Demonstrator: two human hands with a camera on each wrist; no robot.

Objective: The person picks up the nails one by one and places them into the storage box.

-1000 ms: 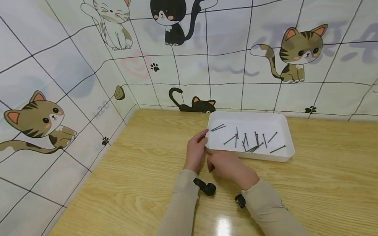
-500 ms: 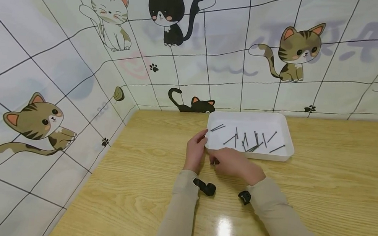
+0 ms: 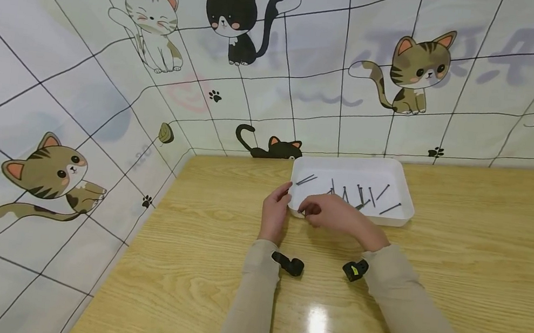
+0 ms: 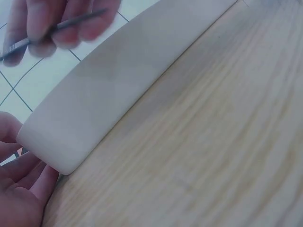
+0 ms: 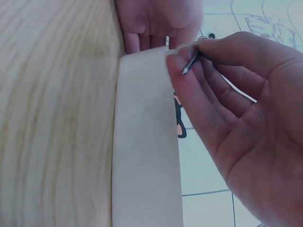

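A white shallow tray (image 3: 383, 220) sits on the table against the wall, with several dark nails (image 3: 382, 193) scattered on its bottom. At the tray's left end my left hand (image 3: 274, 213) holds the corner, thumb and fingers on either side of it in the left wrist view. Just over the tray's front rim, my right hand (image 3: 332, 212) pinches a nail (image 5: 191, 61) between thumb and index finger. Its pointed end shows in the right wrist view, and the shaft crosses the fingertips in the left wrist view. Part of the nails in the tray is hidden behind the right hand.
The wooden table (image 3: 179, 255) runs up to a wall covering (image 3: 323, 96) printed with cartoon cats and grid lines. It rises directly behind the tray and along the table's left side. Black wrist cameras sit at both sleeves.
My right hand has risen from the table in front of the tray to above its front rim, carrying the nail. The left hand and the tray have stayed in place.
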